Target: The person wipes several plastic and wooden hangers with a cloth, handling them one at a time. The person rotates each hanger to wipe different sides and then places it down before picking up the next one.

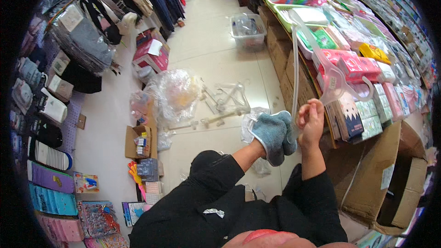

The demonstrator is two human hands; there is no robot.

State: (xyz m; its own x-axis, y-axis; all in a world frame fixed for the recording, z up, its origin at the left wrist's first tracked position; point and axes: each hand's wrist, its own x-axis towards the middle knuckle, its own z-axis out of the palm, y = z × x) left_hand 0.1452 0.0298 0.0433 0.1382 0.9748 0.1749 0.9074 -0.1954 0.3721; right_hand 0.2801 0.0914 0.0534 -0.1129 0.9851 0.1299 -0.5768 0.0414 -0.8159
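Observation:
A blue-grey terry cloth mitt with pale edging (270, 134) covers my left hand (272, 132), hiding its fingers. The mitt lies against the lower end of a translucent plastic clothes hanger (332, 75). My right hand (311, 122) is raised beside it at the hanger's long bar, its fingers bent and partly apart; the hanger's hook points right, over the packs of tissues. Whether the right fingers grip the bar is not clear. Several more clear hangers (237, 96) lie in a pile on the tiled floor ahead of me.
At right stands a display table with tissue packs (344, 63) and a green basket (286, 15); below it is an open cardboard box (372, 175). A clear plastic bin (248, 31) stands on the floor ahead. Left are plastic wrap (177, 93), a small carton (137, 141) and racks of socks (53, 106).

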